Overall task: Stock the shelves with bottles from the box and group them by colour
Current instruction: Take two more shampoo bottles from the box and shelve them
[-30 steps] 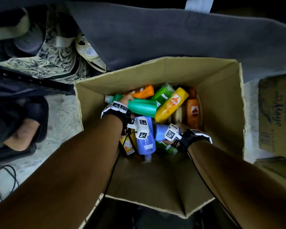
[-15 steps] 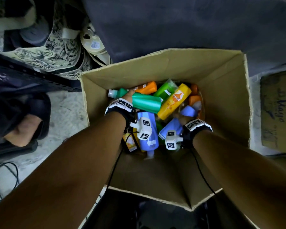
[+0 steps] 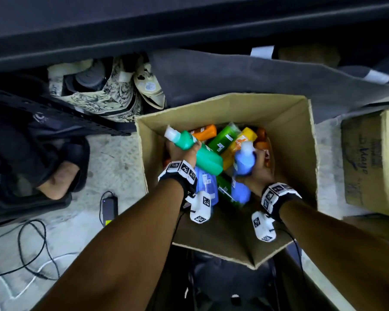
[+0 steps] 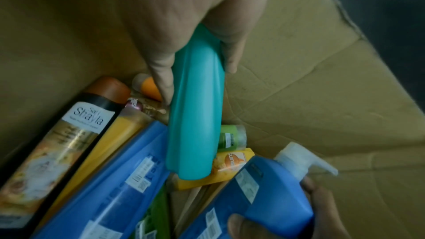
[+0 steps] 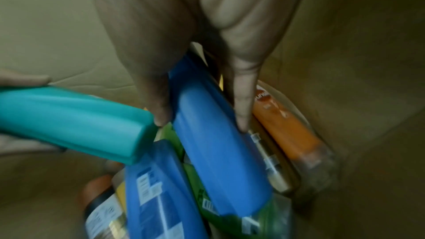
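- The left hand (image 3: 182,153) has its fingers and thumb wrapped round the neck end of a teal-green bottle (image 3: 198,151), white cap pointing away from the person, base tilted down toward the middle of the box.
- From the left wrist, that teal-green bottle (image 4: 195,115) runs down out of the palm, its base hanging just above the pile.
- The right hand (image 3: 257,173) grips a blue pump bottle (image 3: 245,162) round its body – white pump head uppermost, held nearly upright over the right half of the box.
- The right wrist view shows fingers (image 5: 243,108) lying along the blue body, and the teal base close beside it on the left; whether the two held bottles touch I can't tell.
- Both hands are inside the cardboard box (image 3: 290,140), which stands open on the floor with its flaps spread.
- Below them lie more bottles: another blue bottle (image 4: 110,188), a yellow bottle (image 3: 245,138), a light green bottle (image 3: 225,138), an orange bottle (image 3: 204,131) and a dark-labelled bottle (image 4: 57,143) with an orange cap – all jumbled on their sides.
- Outside the box, to the right, sits a second closed carton (image 3: 373,160); to the left, a black power adapter (image 3: 109,206) with cables on the pale floor.
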